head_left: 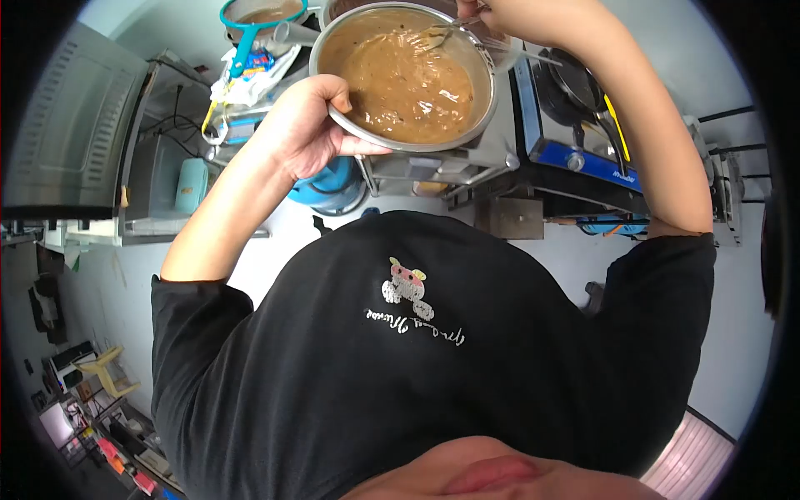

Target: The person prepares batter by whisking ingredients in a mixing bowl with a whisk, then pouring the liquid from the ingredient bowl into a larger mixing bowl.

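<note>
A steel mixing bowl of glossy brown batter is at the top middle of the head view, tilted towards me. My left hand grips the near left rim, thumb over the edge and fingers underneath. At the far right rim, my right hand is closed round the handle of a metal fork. The fork's tines dip into the batter near the far side. Part of the right hand is cut off by the top edge of the view.
A teal-rimmed strainer lies left of the bowl, above plastic packaging. On the right is a blue-fronted gas stove with a black pan. An oven stands at far left. Below the counter sits a blue container.
</note>
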The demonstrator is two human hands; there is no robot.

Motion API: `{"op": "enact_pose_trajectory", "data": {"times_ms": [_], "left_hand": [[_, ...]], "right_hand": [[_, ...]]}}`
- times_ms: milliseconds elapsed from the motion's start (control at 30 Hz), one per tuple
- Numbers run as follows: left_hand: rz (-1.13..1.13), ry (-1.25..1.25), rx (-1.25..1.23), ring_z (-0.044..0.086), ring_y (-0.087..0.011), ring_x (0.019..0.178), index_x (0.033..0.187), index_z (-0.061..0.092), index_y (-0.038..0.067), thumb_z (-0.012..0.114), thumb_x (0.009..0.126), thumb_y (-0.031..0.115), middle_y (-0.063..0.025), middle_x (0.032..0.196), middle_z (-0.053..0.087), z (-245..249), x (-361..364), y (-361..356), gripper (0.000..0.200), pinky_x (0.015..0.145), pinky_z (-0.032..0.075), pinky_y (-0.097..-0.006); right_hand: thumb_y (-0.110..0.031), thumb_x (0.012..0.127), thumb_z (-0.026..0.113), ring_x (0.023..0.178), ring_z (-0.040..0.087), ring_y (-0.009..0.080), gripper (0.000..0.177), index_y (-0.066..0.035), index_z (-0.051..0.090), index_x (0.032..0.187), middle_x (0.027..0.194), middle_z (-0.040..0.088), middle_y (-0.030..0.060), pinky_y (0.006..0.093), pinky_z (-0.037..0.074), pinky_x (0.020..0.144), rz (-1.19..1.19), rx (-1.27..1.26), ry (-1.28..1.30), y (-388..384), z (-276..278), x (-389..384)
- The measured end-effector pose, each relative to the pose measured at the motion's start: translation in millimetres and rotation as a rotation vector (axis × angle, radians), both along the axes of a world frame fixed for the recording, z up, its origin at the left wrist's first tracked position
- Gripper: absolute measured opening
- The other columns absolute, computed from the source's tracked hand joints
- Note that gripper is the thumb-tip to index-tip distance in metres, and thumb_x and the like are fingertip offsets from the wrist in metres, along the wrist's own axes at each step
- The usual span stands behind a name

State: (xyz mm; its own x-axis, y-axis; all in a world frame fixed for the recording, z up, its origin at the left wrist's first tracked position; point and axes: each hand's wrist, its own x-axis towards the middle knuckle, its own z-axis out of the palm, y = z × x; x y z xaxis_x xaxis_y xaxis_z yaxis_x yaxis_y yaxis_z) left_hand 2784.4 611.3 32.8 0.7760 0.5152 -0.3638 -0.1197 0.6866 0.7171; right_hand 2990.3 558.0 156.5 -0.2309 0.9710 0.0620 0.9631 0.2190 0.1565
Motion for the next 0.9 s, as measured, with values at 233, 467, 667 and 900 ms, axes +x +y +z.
{"op": "enact_pose_trajectory", "data": {"times_ms": [233,467,667,900], "left_hand": [[-0.009,0.014,0.032,0.059,-0.0446,0.081,0.099,0.031,-0.017,0.038,0.067,0.001,-0.0287,0.101,0.045,14.7,0.2,82.4,0.037,0.067,0.055,-0.0502],[-0.054,0.007,0.019,0.059,-0.0446,0.083,0.101,0.030,-0.019,0.037,0.068,0.001,-0.0342,0.103,0.045,15.1,10.5,128.4,0.039,0.065,0.056,-0.0471],[-0.039,0.028,0.033,0.057,-0.0461,0.085,0.100,0.031,-0.019,0.037,0.068,0.001,-0.0343,0.107,0.044,20.3,24.7,151.0,0.039,0.069,0.055,-0.0480],[-0.007,-0.041,0.040,0.053,-0.0465,0.094,0.113,0.021,-0.019,0.038,0.069,0.001,-0.0322,0.115,0.039,18.2,48.8,153.7,0.051,0.071,0.055,-0.0510]], "right_hand": [[-0.009,0.071,0.050,0.062,0.061,0.0258,0.017,-0.004,0.065,0.075,0.069,0.062,0.0168,0.0376,0.048,0.058,-0.168,0.132,0.013,51.4,4.8,-23.8],[-0.009,0.069,0.052,0.071,0.062,0.0303,0.018,-0.003,0.065,0.079,0.075,0.062,0.0185,0.0389,0.048,0.063,-0.171,-0.281,-0.283,97.2,7.1,-17.1],[-0.005,0.071,0.050,0.080,0.059,0.0301,0.020,-0.006,0.064,0.086,0.081,0.062,0.0158,0.0385,0.046,0.072,-0.095,0.109,-0.012,88.3,15.0,26.4],[-0.006,0.071,0.048,0.078,0.058,0.0317,0.020,-0.007,0.063,0.085,0.081,0.061,0.0157,0.0376,0.045,0.070,0.010,0.297,0.120,84.9,-7.2,95.2]]}}
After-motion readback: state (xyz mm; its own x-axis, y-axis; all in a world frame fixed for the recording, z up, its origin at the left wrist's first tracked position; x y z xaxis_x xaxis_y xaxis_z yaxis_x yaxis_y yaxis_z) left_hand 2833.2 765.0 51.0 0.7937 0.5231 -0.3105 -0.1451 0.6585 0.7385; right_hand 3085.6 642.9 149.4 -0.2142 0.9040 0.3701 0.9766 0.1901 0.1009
